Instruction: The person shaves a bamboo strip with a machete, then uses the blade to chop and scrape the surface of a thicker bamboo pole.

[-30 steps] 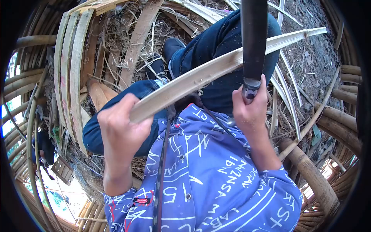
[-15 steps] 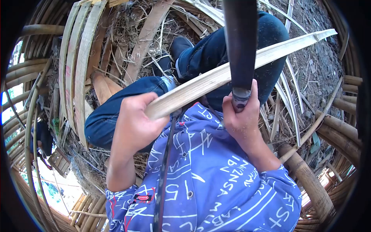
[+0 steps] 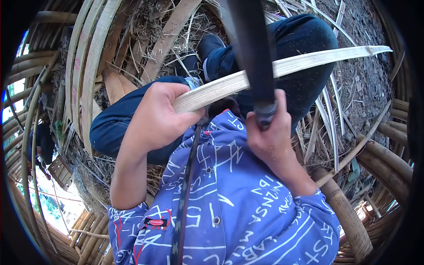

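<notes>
A pale bamboo strip (image 3: 309, 62) runs from left of centre to the upper right, above the bent knees. Its near end is gripped by my left hand (image 3: 161, 115). My right hand (image 3: 271, 126) is closed round the handle of a large dark blade (image 3: 254, 53), which points upward and crosses in front of the strip. The blade's upper part is blurred, and whether it touches the strip I cannot tell.
Several curved bamboo slats (image 3: 95, 57) stand at the upper left. Shavings and thin strips (image 3: 331, 123) litter the ground. Thick bamboo poles (image 3: 346, 212) lie at the lower right, and bamboo railings (image 3: 31, 79) line the left side.
The blade has shifted left along the strip and tilted leftward, with my right hand moving left and slightly down. The strip's far end sits lower and my left hand has turned slightly.
</notes>
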Motion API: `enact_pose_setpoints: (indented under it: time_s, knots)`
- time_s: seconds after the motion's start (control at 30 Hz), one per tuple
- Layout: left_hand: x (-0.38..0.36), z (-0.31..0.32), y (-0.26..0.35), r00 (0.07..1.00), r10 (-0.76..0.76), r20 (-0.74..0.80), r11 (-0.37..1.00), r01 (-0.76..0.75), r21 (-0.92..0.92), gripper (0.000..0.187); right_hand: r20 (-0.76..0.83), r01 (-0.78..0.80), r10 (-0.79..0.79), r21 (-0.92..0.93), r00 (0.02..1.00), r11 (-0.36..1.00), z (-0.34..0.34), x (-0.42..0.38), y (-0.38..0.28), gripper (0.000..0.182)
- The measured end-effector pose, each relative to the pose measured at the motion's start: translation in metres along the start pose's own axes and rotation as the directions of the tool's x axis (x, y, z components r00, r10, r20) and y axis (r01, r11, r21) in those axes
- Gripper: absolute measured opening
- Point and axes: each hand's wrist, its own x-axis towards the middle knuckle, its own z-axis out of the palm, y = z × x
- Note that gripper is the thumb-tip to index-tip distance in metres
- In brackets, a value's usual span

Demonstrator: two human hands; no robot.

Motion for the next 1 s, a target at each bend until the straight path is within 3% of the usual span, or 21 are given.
enact_pose_setpoints:
  time_s: [0.1,0.17,0.27,0.33,0.37,0.43,0.47,0.57,0.6,0.63,0.7,0.73,0.77,0.83,0.97,1.0]
  knots:
    - [-0.003,0.0,0.002,1.0,0.015,-0.004,1.0,-0.015,0.012,0.01,-0.013,0.045,-0.048,-0.148,0.999,0.988,-0.013,0.004,-0.001,0.031]
    - [-0.005,-0.003,0.0,1.0,-0.008,-0.01,0.999,0.008,-0.033,0.014,-0.114,-0.123,0.113,-0.083,0.987,0.989,-0.025,0.01,-0.002,0.036]
    - [0.001,-0.001,-0.003,1.0,-0.008,0.008,0.998,0.008,-0.067,0.013,-0.146,-0.169,0.165,-0.019,0.976,0.985,-0.015,0.004,-0.005,0.035]
    - [0.0,-0.001,0.0,1.0,0.018,0.001,1.0,-0.018,-0.023,0.013,-0.088,-0.023,0.011,-0.142,0.996,0.99,-0.017,0.002,-0.005,0.035]
    - [-0.001,0.001,0.002,0.999,0.046,-0.009,0.999,-0.046,0.012,0.012,-0.091,-0.03,0.016,-0.152,0.996,0.988,-0.021,0.002,-0.006,0.035]
    - [-0.005,0.002,0.004,0.999,0.032,-0.018,0.999,-0.032,-0.026,0.012,-0.08,-0.104,0.093,-0.135,0.992,0.985,-0.031,0.003,-0.011,0.035]
    - [-0.006,0.003,0.002,0.999,0.016,-0.039,0.999,-0.018,-0.049,0.011,-0.112,-0.172,0.155,-0.166,0.982,0.971,-0.037,0.0,-0.006,0.052]
    - [-0.001,0.003,0.002,1.0,-0.007,-0.015,0.998,0.006,-0.061,0.013,-0.099,-0.296,0.29,-0.053,0.952,0.954,-0.035,-0.001,-0.005,0.05]
    - [-0.001,0.005,-0.001,1.0,-0.017,-0.016,0.998,0.016,-0.068,0.013,-0.098,-0.195,0.187,-0.079,0.977,0.978,-0.025,-0.005,-0.006,0.046]
    - [0.001,0.006,-0.004,1.0,-0.003,-0.013,0.998,0.002,-0.057,0.013,-0.098,-0.194,0.186,-0.076,0.978,0.978,-0.021,-0.005,-0.008,0.046]
    - [0.001,0.008,-0.006,1.0,0.014,-0.003,0.999,-0.014,-0.04,0.013,0.064,-0.081,0.089,-0.117,0.994,0.99,-0.019,-0.005,-0.009,0.042]
    - [-0.002,0.008,-0.007,0.999,0.032,-0.021,0.998,-0.033,-0.056,0.013,0.057,-0.039,0.046,-0.124,0.997,0.992,-0.022,-0.001,-0.007,0.043]
    - [-0.004,0.007,-0.008,0.998,0.05,-0.044,0.996,-0.054,-0.075,0.013,0.054,-0.035,0.043,-0.128,0.998,0.991,-0.027,0.002,-0.006,0.043]
    - [-0.003,0.003,-0.007,0.998,0.022,-0.057,0.994,-0.028,-0.102,0.014,-0.126,-0.238,0.228,-0.072,0.966,0.969,-0.033,0.005,-0.004,0.043]
    - [0.003,0.004,-0.008,1.0,0.004,0.017,0.997,-0.002,-0.079,0.014,0.017,-0.173,0.173,-0.02,0.985,0.985,-0.01,-0.005,-0.015,0.042]
    - [0.005,0.006,-0.008,1.0,0.025,0.015,0.998,-0.024,-0.061,0.014,0.09,-0.017,0.027,-0.115,0.996,0.993,-0.01,-0.005,-0.007,0.041]
